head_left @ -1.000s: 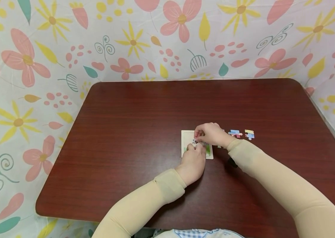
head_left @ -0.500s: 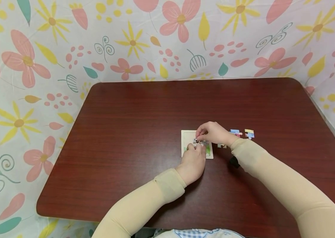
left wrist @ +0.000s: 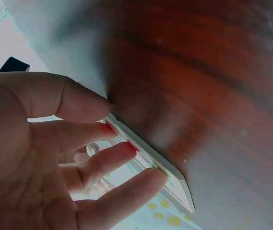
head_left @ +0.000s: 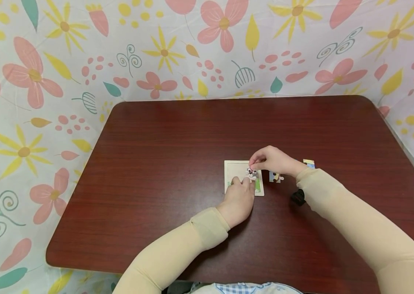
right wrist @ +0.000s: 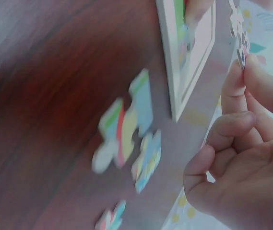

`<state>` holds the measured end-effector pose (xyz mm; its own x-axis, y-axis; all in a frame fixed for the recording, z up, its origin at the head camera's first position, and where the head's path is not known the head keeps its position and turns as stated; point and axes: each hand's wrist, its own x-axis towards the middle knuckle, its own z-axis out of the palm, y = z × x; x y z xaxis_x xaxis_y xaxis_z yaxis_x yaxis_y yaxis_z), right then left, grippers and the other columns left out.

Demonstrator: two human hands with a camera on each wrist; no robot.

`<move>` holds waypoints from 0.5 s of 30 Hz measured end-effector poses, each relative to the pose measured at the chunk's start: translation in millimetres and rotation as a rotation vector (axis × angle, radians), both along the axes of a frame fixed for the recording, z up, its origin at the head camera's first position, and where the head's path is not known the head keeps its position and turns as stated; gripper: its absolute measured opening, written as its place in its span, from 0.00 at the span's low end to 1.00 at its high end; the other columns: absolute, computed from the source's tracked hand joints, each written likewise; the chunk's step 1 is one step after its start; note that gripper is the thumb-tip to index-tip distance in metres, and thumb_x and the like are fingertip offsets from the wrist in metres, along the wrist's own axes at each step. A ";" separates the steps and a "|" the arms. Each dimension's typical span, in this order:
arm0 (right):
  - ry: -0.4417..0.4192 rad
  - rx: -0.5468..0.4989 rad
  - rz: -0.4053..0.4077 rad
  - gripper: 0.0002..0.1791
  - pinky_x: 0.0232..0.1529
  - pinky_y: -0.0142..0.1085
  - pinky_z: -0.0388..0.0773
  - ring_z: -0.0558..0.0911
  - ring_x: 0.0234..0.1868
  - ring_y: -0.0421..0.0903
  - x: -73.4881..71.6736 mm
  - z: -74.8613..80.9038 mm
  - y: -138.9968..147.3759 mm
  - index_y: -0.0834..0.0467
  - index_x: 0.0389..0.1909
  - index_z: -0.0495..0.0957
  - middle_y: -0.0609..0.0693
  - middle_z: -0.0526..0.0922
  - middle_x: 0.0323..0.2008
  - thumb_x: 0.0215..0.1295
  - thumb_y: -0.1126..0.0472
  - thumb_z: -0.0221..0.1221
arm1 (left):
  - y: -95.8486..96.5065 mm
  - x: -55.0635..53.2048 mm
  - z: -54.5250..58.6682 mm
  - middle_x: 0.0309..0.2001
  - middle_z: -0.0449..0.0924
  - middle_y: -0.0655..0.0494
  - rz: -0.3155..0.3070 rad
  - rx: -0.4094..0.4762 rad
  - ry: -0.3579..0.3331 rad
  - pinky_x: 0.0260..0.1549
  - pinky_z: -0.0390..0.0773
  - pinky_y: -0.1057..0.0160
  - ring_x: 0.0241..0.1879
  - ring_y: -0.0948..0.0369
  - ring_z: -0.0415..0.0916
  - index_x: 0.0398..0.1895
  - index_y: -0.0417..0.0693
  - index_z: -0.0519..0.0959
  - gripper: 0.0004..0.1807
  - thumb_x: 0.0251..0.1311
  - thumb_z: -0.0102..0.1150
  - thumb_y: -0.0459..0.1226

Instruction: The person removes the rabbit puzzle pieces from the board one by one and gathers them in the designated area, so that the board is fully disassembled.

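Observation:
A small jigsaw tray [head_left: 233,168] with a pale border and some green printing lies on the table. My left hand [head_left: 237,202] rests over its near side, fingertips [left wrist: 158,177] on the tray's face and thumb at its edge in the left wrist view. Between thumb and index finger, my right hand [head_left: 274,159] pinches a jigsaw piece [head_left: 252,173] showing a black-and-white animal face. That piece overlaps the tray's right half in the head view. The right wrist view shows it nearly edge-on, raised at the fingertips, with the other fingers loosely curled.
Several loose jigsaw pieces [right wrist: 143,103] lie right of the tray, one [head_left: 275,177] close beside it and another [head_left: 308,163] partly behind the right wrist. A black object [head_left: 298,197] sits under that wrist. The brown table [head_left: 170,151] meets a flower-printed cloth [head_left: 192,49] behind.
My right hand has moved right and slightly away from me, carrying the jigsaw piece along and showing more of its animal face. The left hand has stayed in place.

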<state>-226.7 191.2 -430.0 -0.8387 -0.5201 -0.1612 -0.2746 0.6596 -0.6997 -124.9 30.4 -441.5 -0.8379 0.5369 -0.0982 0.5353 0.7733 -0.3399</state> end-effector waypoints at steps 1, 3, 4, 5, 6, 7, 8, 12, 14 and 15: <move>-0.007 0.005 0.000 0.03 0.30 0.34 0.73 0.76 0.28 0.43 0.4 1.3 3.2 0.58 0.34 0.83 0.47 0.83 0.27 0.61 0.63 0.63 | 0.3 0.1 -0.1 0.38 0.70 0.59 0.002 -0.007 -0.007 0.12 0.65 0.74 0.32 0.62 0.65 0.63 0.55 0.71 0.20 0.70 0.42 0.41; -0.017 0.012 0.004 0.04 0.28 0.34 0.72 0.76 0.26 0.43 1.1 3.1 9.4 0.58 0.34 0.83 0.47 0.83 0.27 0.61 0.62 0.63 | 0.4 0.1 -0.6 0.37 0.69 0.59 0.015 -0.010 -0.031 0.12 0.64 0.74 0.32 0.62 0.65 0.63 0.55 0.71 0.20 0.71 0.41 0.41; -0.019 0.014 0.006 0.04 0.28 0.34 0.72 0.76 0.26 0.44 1.6 4.0 12.1 0.59 0.34 0.83 0.47 0.83 0.26 0.60 0.62 0.63 | 0.4 0.1 -0.8 0.37 0.69 0.59 0.022 -0.013 -0.043 0.12 0.64 0.73 0.32 0.61 0.65 0.64 0.55 0.70 0.20 0.71 0.41 0.41; -0.023 0.016 0.006 0.04 0.27 0.33 0.72 0.76 0.26 0.44 2.0 4.5 14.7 0.59 0.34 0.83 0.48 0.83 0.26 0.60 0.62 0.64 | 0.3 0.1 -1.1 0.38 0.69 0.59 0.028 -0.015 -0.052 0.12 0.64 0.73 0.32 0.61 0.65 0.65 0.55 0.69 0.21 0.71 0.41 0.41; -0.027 0.015 0.008 0.05 0.27 0.33 0.72 0.76 0.25 0.45 2.5 5.1 17.4 0.59 0.34 0.83 0.48 0.83 0.26 0.60 0.62 0.64 | 0.3 0.0 -1.6 0.38 0.69 0.58 0.036 -0.016 -0.060 0.12 0.64 0.73 0.33 0.61 0.65 0.66 0.55 0.68 0.21 0.71 0.41 0.41; -0.028 0.017 0.008 0.05 0.27 0.33 0.72 0.76 0.25 0.45 3.0 5.6 19.8 0.59 0.34 0.83 0.48 0.83 0.26 0.60 0.62 0.64 | 0.2 0.0 -2.0 0.38 0.69 0.58 0.040 -0.013 -0.063 0.12 0.64 0.72 0.33 0.61 0.65 0.67 0.55 0.67 0.22 0.71 0.40 0.41; -0.028 0.019 0.007 0.05 0.27 0.33 0.73 0.76 0.25 0.45 3.7 6.2 22.4 0.59 0.34 0.83 0.48 0.83 0.26 0.59 0.62 0.64 | 0.2 -0.2 -2.4 0.38 0.69 0.58 0.040 -0.010 -0.064 0.12 0.63 0.72 0.33 0.61 0.65 0.67 0.54 0.66 0.22 0.71 0.40 0.40; -0.030 0.045 -0.015 0.05 0.30 0.34 0.72 0.75 0.26 0.44 7.1 6.6 34.9 0.59 0.33 0.83 0.48 0.82 0.26 0.59 0.62 0.64 | 0.6 -0.1 -2.1 0.39 0.69 0.57 0.020 -0.021 -0.049 0.11 0.63 0.72 0.33 0.60 0.65 0.68 0.54 0.65 0.23 0.71 0.40 0.40; -0.032 0.059 -0.031 0.04 0.32 0.34 0.73 0.75 0.28 0.43 9.2 5.8 42.0 0.59 0.33 0.83 0.47 0.82 0.26 0.58 0.63 0.65 | 0.9 0.1 -1.2 0.39 0.69 0.57 0.006 -0.034 -0.043 0.11 0.63 0.73 0.33 0.60 0.65 0.69 0.54 0.65 0.24 0.70 0.40 0.40; -0.033 0.069 -0.035 0.04 0.33 0.34 0.72 0.75 0.28 0.42 10.1 5.0 45.8 0.59 0.33 0.84 0.46 0.82 0.26 0.58 0.63 0.65 | 1.0 0.4 -0.7 0.40 0.69 0.57 0.001 -0.039 -0.042 0.11 0.64 0.73 0.33 0.60 0.65 0.69 0.54 0.65 0.24 0.70 0.40 0.40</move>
<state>-216.6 237.0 -425.0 -0.8500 -0.4772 -0.2232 -0.2282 0.7153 -0.6605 -124.5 31.4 -442.1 -0.8334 0.5307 -0.1545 0.5487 0.7606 -0.3471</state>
